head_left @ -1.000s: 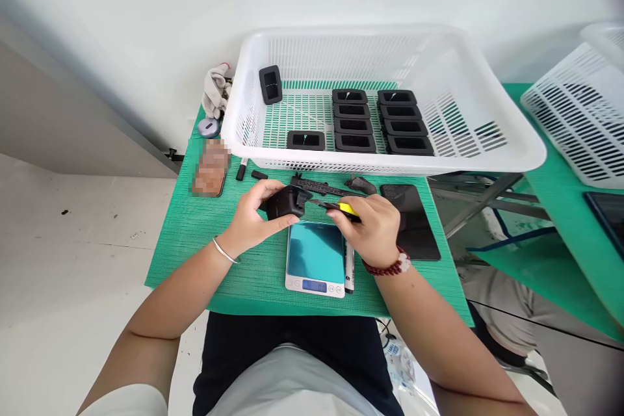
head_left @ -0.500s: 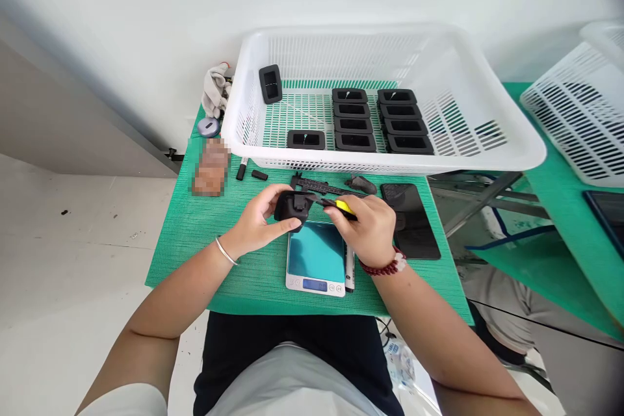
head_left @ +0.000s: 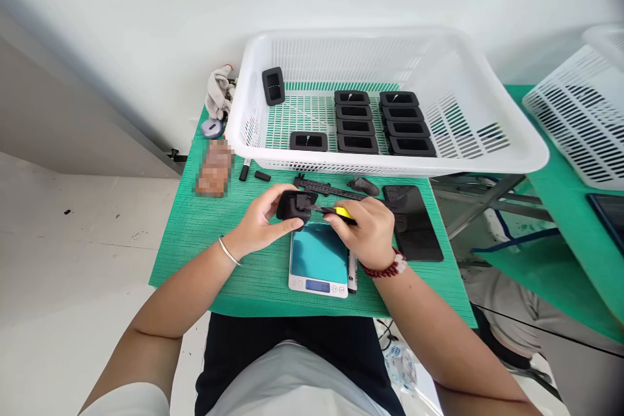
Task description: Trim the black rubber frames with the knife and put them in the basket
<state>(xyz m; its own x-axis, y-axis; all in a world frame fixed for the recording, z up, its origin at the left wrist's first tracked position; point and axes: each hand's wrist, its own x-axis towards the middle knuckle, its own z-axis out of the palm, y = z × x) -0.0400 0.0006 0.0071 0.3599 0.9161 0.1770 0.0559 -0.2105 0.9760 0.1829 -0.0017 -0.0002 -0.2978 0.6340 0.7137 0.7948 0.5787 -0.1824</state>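
My left hand [head_left: 266,218] is closed around a black moulded part [head_left: 294,208], thumb on its near side and fingers behind it. My right hand [head_left: 368,227] grips a yellow and black utility knife [head_left: 344,213]. The knife's blade points left and meets the right side of the black part; whether it cuts in cannot be made out. Below both hands lies a kitchen scale [head_left: 319,257] with a shiny teal plate and a lit display. A black caliper [head_left: 331,190] rests just beyond the hands, beside a dark crumpled scrap [head_left: 364,186].
A white plastic basket [head_left: 400,166] stands at the back, holding several black frame-shaped parts [head_left: 357,143]. A black phone-like slab [head_left: 416,224] lies right of my right hand. At the left are a marker [head_left: 244,172], its cap [head_left: 262,176] and a glove [head_left: 219,94]. Another basket [head_left: 580,117] stands far right.
The black part has turned slightly in my left hand, and the knife has shifted a little, its blade now lower against the part's side. The whole view has drifted slightly.
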